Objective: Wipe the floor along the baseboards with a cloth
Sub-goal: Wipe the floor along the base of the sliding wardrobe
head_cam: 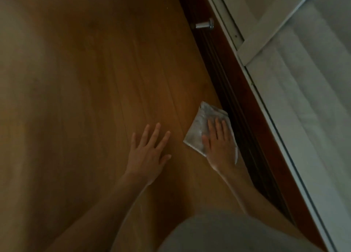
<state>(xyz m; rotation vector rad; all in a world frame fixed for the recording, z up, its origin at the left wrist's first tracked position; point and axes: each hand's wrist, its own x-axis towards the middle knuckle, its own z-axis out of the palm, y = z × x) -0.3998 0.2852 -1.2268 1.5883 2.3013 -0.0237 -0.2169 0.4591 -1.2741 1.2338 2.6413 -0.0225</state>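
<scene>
A folded grey-white cloth (200, 126) lies flat on the wooden floor (95, 81), its right edge against the dark wooden baseboard track (224, 92). My right hand (218, 141) presses down on the cloth with straight fingers pointing away from me. My left hand (150, 151) rests flat on the bare floor to the left of the cloth, fingers spread, holding nothing.
A metal door stopper (205, 25) juts out from the dark track farther ahead. Beyond the track runs a white sliding door frame (252, 48) with a pale curtain (311, 92) behind it. My grey-clothed knee (228, 232) fills the bottom of the view.
</scene>
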